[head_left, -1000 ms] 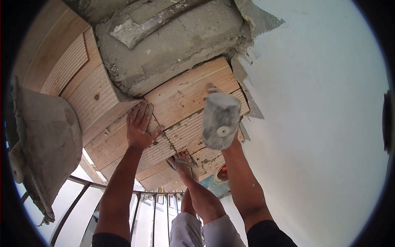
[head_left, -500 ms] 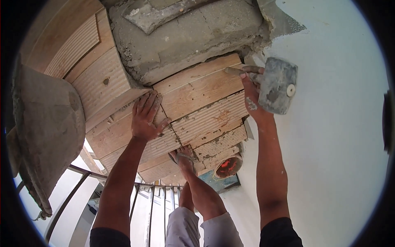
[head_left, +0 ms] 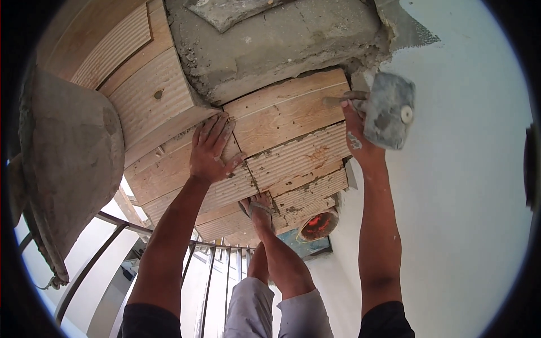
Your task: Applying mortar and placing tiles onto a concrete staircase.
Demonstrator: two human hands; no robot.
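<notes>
My left hand (head_left: pixel 209 155) lies flat with fingers spread on the wood-look stair tiles, its fingertips by the joint below a raised step. Mortar smears its fingers. My right hand (head_left: pixel 360 132) is closed round the handle of a rubber mallet (head_left: pixel 390 110), whose grey, dirty head is raised near the wall. The handle (head_left: pixel 335 102) points left over the tread, and the head hides part of my grip. Beneath my hands, a smooth wood-look tile (head_left: pixel 287 115) lies at the back of the tread, with a ribbed tile (head_left: pixel 298 160) along its front.
Rough grey concrete (head_left: pixel 276 48) rises behind the tiles, carrying a mortar-covered slab (head_left: pixel 225 12). A large mortar-crusted basin (head_left: pixel 76 152) stands at left, above a metal railing (head_left: pixel 127 224). The white wall (head_left: pixel 462 186) borders the right side. A round container (head_left: pixel 318 226), red inside, sits lower down.
The view has shifted, so the stairs appear slightly farther right and higher. My left hand stays on the same spot; the mallet has tilted slightly and remains raised in my right hand.
</notes>
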